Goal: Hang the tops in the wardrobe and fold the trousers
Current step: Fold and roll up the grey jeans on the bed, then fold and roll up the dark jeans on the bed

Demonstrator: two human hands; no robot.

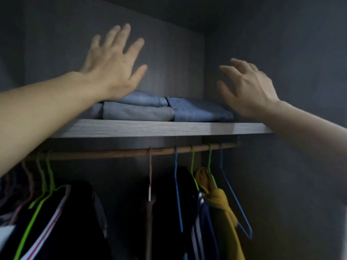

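Folded grey-blue trousers [161, 109] lie in a low stack on the wardrobe's upper shelf [159, 128]. My left hand [112, 66] hovers above the stack's left end, fingers spread, its heel close to the top fold. My right hand [246, 89] is raised just right of the stack, fingers apart and curled slightly, holding nothing. Below the shelf a wooden rail [131, 152] carries hung tops: a dark one with a striped edge [56, 218] on a green hanger, dark tops in the middle [169, 212] and a mustard-yellow top [223, 207] at the right.
An empty blue wire hanger [234, 199] hangs at the rail's right end next to the grey side wall [291, 166]. The grey back panel [169, 62] rises behind the stack, with open shelf room above it.
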